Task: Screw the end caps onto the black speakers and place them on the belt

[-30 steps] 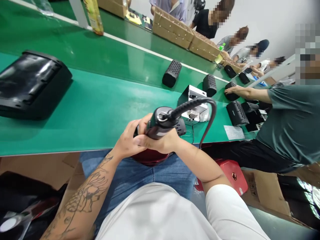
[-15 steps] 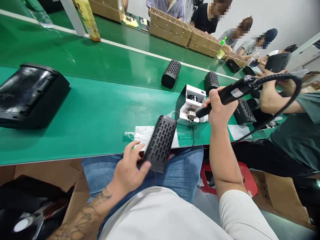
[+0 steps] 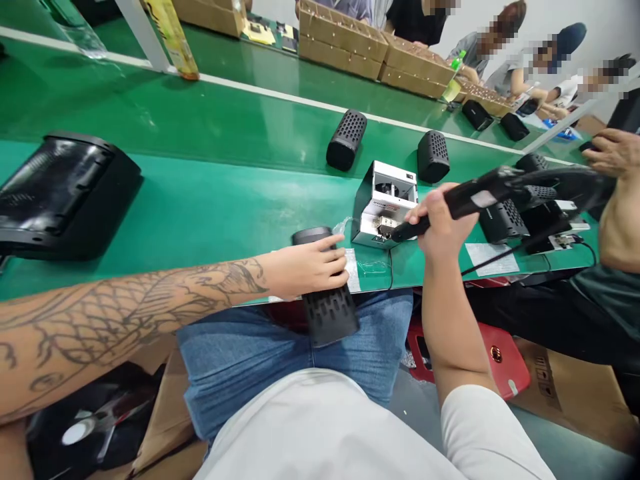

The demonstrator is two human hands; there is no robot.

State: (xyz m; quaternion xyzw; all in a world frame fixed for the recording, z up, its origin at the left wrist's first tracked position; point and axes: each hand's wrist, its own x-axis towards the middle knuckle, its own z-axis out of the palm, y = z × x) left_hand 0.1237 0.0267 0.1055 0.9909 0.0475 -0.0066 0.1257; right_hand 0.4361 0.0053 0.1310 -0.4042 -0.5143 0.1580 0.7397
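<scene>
Under the work stretches the green tabletop (image 3: 225, 200), where the white-fronted screw feeder (image 3: 385, 205) stands upright. Nearer the person than the feeder, overlapping the tabletop's edge, is a perforated black speaker housing (image 3: 333, 320), tilted, with the left grip (image 3: 313, 270) laid across it; whether those fingers clasp it cannot be told. Beside the feeder, the right grip (image 3: 445, 223) is wrapped round a black electric screwdriver (image 3: 477, 197), its tip at the feeder's metal outlet, contact unclear. The step appears to be picking up a screw; the next move calls for tip alignment and a steady housing.
</scene>
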